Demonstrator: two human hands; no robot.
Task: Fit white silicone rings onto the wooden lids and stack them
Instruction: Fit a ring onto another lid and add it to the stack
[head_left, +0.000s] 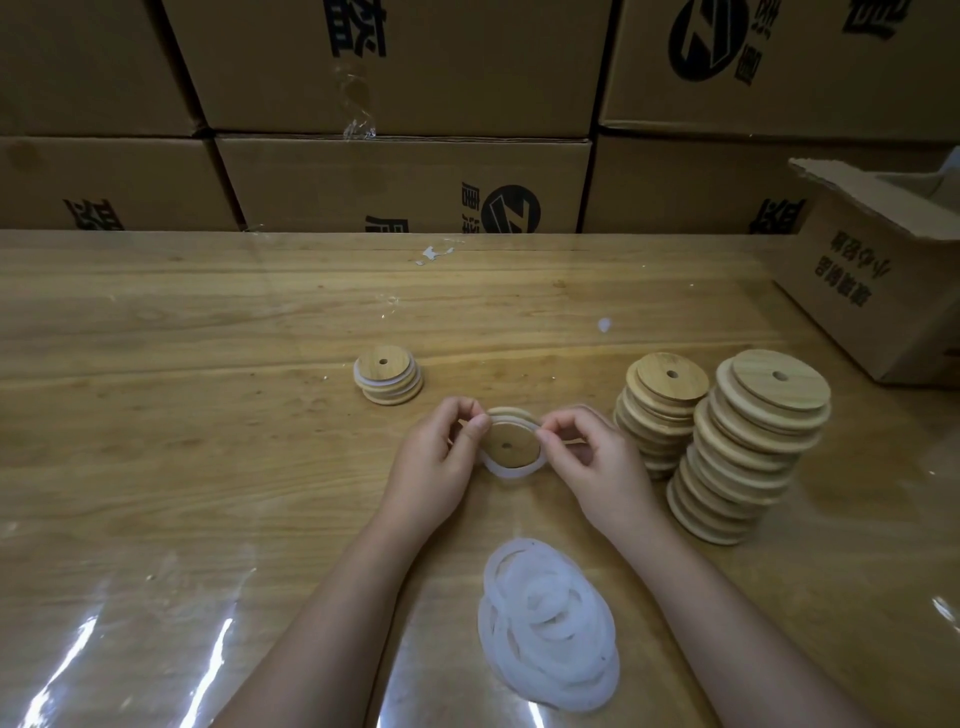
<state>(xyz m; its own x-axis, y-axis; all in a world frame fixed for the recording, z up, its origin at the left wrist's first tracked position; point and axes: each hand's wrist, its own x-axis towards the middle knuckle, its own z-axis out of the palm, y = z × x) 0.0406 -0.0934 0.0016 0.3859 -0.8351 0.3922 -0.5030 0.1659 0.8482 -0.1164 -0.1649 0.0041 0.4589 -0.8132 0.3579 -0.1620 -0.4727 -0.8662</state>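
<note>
Head view, hands pinching lid, ring pile near, lid stacks right

Black Chinese characters and a round black logo with a slanted Z-like mark are printed on the cardboard cartons stacked behind the wooden table. Most characters are cropped or inverted and too unclear to read. An open carton on the table's right end carries two lines of inverted, equally unclear characters.
</note>
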